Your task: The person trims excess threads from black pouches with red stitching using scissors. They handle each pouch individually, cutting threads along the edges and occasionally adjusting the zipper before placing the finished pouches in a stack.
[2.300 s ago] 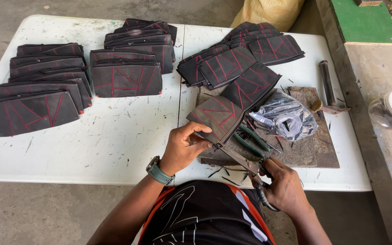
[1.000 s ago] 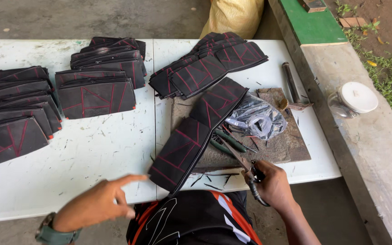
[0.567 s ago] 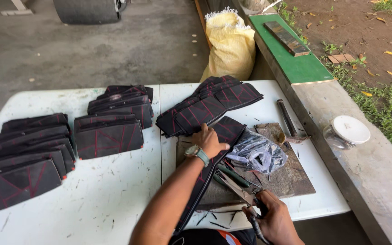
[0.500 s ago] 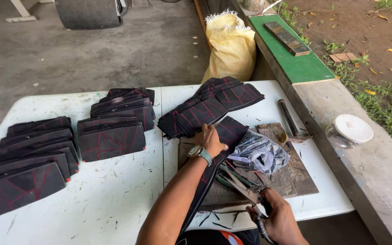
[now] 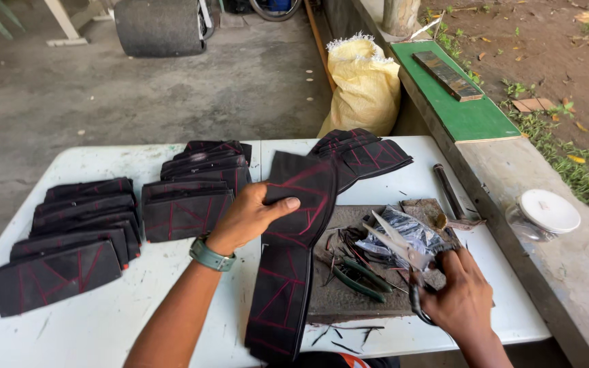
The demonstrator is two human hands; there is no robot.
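- Left hand: we now grip the long black red-stitched fabric strip, lifted since a moment ago.
- Right hand, 4 o'clock: clasps the metal scissors, blades apart.

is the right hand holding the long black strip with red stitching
No, the right hand grips scissors; the left hand holds the black strip.

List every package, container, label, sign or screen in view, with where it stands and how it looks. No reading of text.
Bulging yellow woven sack: on the floor behind the white table, tied top, frayed white edge.
Clear jar with round white lid: on the concrete ledge right of the table.
Crumpled clear plastic bag: on the grey board before the right hand, holding dark items.
Labels, signs, screens: none visible.
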